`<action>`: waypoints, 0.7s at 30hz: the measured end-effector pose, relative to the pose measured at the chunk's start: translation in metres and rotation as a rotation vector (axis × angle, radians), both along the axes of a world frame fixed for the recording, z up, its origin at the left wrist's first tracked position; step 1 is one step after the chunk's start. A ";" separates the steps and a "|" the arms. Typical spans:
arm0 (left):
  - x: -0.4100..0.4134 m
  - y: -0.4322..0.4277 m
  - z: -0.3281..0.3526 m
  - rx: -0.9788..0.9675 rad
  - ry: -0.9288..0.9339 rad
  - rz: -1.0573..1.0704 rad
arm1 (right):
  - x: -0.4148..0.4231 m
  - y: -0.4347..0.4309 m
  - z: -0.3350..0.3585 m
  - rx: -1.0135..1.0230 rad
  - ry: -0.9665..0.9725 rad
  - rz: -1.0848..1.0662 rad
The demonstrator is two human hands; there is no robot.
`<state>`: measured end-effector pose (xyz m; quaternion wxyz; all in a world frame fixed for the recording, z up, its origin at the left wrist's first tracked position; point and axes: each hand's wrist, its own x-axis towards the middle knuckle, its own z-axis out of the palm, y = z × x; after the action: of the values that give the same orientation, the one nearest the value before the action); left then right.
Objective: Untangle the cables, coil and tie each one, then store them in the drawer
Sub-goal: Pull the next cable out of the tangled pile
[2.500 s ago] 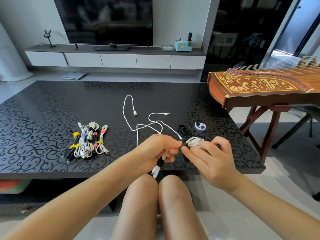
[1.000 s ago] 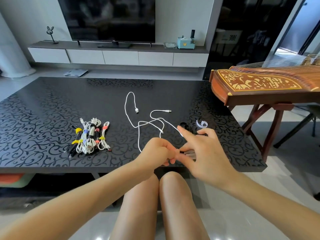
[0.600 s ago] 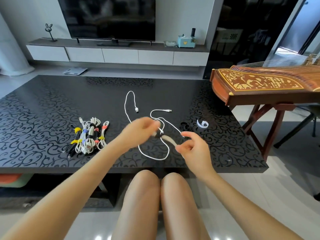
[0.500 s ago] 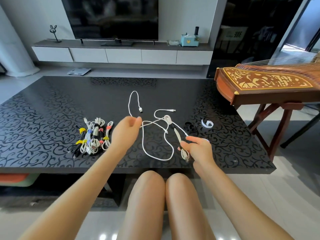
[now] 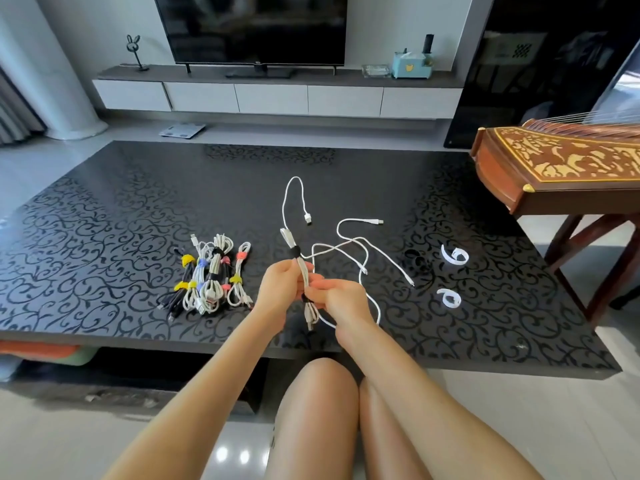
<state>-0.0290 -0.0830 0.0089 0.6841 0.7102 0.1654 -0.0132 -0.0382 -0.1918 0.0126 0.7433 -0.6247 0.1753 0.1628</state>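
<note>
On the coiled cable [image 5: 288,239], left hand [image 5: 278,289] gripped mid-length, right hand [image 5: 346,301] pinched lower; long axis near upright. The tied pile [image 5: 207,278] lay left of it, nearer left hand.

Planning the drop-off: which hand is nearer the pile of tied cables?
Left. The left hand is just right of the pile; the right hand lies beyond it.

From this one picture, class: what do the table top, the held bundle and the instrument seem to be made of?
The table top: glossy black, perhaps glass or lacquer; it mirrors the cabinet.
The bundle: white cable, likely plastic-sheathed, matte; dark bands, perhaps fabric.
The instrument: varnished reddish wood, it seems, with pale gold-toned inlay.
</note>
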 end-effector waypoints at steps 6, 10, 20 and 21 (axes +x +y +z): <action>0.019 0.026 -0.013 0.147 -0.062 0.086 | 0.022 0.010 -0.014 -0.227 -0.108 0.174; 0.044 0.063 -0.020 0.693 0.008 0.124 | 0.034 -0.022 -0.038 -0.958 -0.339 0.227; 0.064 0.074 -0.035 1.499 0.042 0.004 | 0.037 -0.051 -0.068 -1.503 -0.743 0.724; 0.062 0.067 -0.037 1.510 -0.039 -0.050 | 0.037 -0.051 -0.067 -1.483 -0.751 0.727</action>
<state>0.0333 -0.0160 -0.0284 0.0141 0.9896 0.1013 0.1007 -0.0016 -0.2425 -0.0544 0.0614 -0.9718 -0.2268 0.0186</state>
